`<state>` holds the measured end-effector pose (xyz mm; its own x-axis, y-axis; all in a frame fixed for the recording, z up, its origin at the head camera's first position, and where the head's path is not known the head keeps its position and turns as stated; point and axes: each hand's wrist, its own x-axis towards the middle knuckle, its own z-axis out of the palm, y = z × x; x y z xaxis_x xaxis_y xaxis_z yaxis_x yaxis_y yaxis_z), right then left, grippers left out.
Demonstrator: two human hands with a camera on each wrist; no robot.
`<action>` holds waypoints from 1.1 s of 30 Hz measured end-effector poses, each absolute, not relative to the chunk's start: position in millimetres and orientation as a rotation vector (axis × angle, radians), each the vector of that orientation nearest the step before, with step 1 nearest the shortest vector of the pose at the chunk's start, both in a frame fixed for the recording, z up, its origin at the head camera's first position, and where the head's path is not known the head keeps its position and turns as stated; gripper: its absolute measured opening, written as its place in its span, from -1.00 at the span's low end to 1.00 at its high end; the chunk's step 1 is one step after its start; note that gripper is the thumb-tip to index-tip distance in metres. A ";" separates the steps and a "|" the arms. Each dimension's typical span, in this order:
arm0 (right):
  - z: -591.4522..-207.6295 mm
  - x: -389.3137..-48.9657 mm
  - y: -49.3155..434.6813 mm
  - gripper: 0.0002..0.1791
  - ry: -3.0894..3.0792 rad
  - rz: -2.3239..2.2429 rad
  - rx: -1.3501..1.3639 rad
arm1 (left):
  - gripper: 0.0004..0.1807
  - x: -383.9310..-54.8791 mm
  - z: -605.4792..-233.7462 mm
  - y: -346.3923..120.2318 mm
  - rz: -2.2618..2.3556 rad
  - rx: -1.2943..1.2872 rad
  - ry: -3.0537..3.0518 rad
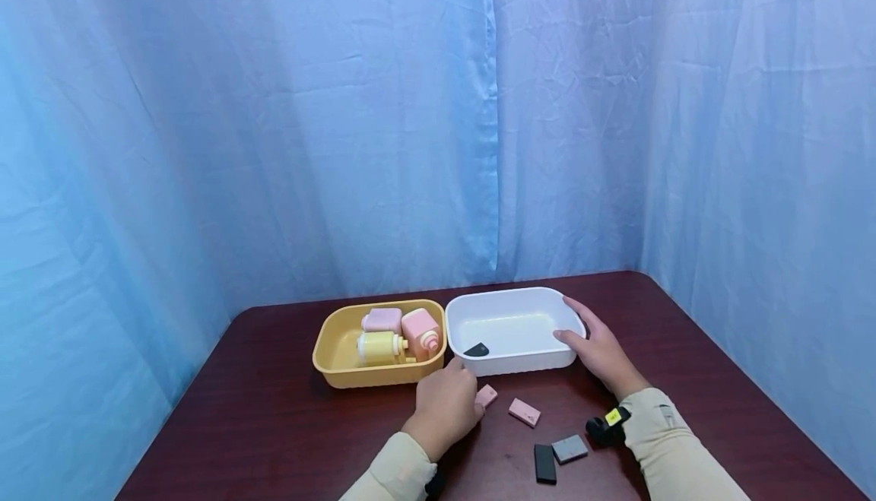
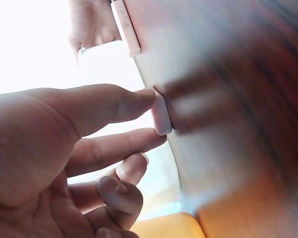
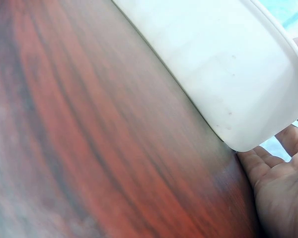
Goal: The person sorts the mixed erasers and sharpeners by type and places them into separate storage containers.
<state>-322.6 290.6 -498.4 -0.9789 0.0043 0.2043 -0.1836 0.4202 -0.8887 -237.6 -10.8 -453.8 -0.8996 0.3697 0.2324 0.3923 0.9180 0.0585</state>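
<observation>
My left hand (image 1: pixel 446 404) is low over the table in front of the bins. Its thumb and index finger pinch a small flat pink block (image 2: pixel 162 115) at its edges, close to the tabletop, while the other fingers curl loosely. At the right end of a white plastic bin (image 1: pixel 527 363), my right hand (image 1: pixel 604 350) grips the rim, thumb over the edge and fingers along the outside. A black piece (image 1: pixel 477 350) lies in that bin's near left corner. Another pink block (image 1: pixel 525 412) is on the table, to the right of the pinched one.
A yellow bin (image 1: pixel 335 370) stands against the white bin's left side, holding a yellow bottle (image 1: pixel 378 346), a pink bottle (image 1: pixel 419 326) and a lilac bottle (image 1: pixel 383 319). Nearer lie a black block (image 1: pixel 544 464) and a grey block (image 1: pixel 570 449). Blue curtains (image 1: pixel 383 121) hang behind the table.
</observation>
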 end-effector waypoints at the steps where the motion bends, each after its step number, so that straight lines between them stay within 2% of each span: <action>1: -498.6 -322.8 290.6 -0.13 -2.495 1.595 0.155 | -0.74 -237.3 -453.4 -11.2 -0.158 -0.589 -2.866; 10: -500.9 -325.3 291.3 -0.13 -2.500 1.591 0.159 | -0.89 -236.6 -448.8 -16.0 -0.287 -0.673 -2.953; 18: -498.8 -324.1 290.7 -0.11 -2.515 1.580 0.149 | -0.71 -236.7 -447.1 -18.4 -0.270 -0.650 -2.959; 33: -496.3 -322.2 291.1 -0.10 -2.526 1.590 0.136 | -0.78 -239.8 -447.4 -20.1 -0.267 -0.671 -2.932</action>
<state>-322.2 291.1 -496.3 -0.9841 0.0051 0.1776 -0.1579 0.4328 -0.8875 -239.8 -20.1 -447.4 -0.8942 0.4189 0.1577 0.4405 0.8862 0.1439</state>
